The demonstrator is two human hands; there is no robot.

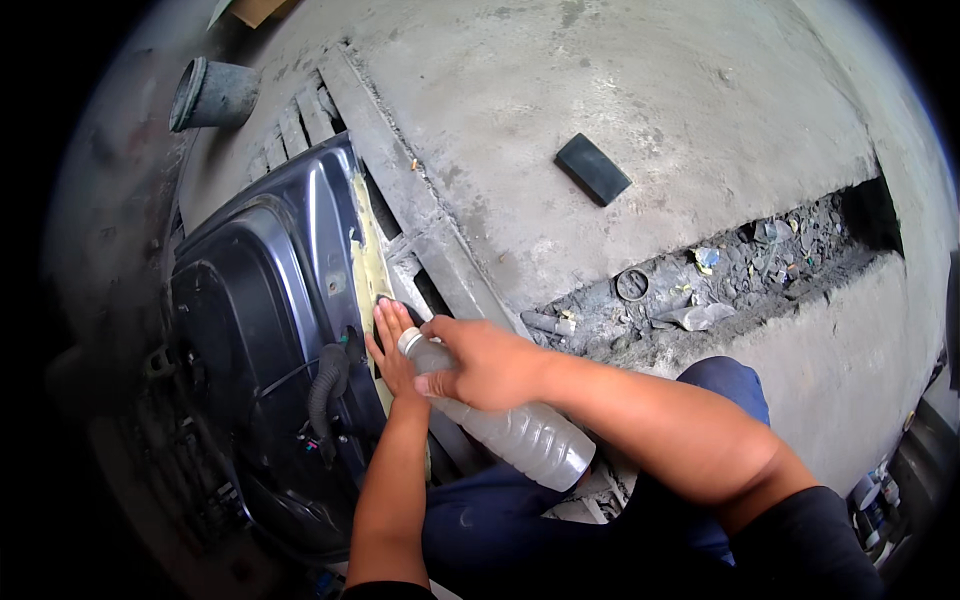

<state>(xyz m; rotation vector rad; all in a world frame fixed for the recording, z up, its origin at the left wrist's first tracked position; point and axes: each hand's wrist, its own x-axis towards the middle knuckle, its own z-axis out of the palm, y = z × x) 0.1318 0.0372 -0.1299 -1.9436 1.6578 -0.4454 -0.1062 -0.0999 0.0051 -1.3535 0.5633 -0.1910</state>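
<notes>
A dark metallic car door panel [310,220] lies at the left, with a pale yellow strip of filler [367,250] along its right edge. My left hand [391,345] rests on that edge, fingers stretched flat. Something dark shows at the fingertips, mostly covered, and I cannot make out what it is. Just right of it, my right hand [490,365] is closed round a clear plastic bottle [535,440] tilted with its white cap end [408,340] toward the left hand. A corrugated hose [326,385] hangs from the panel near my left wrist.
A black rectangular block [592,170] lies on the concrete floor [480,120] beyond my hands. To the right runs a trench [720,270] with rubble, litter and a ring [632,284]. A grey bucket [222,93] stands at the far left, beside floor slats [300,125].
</notes>
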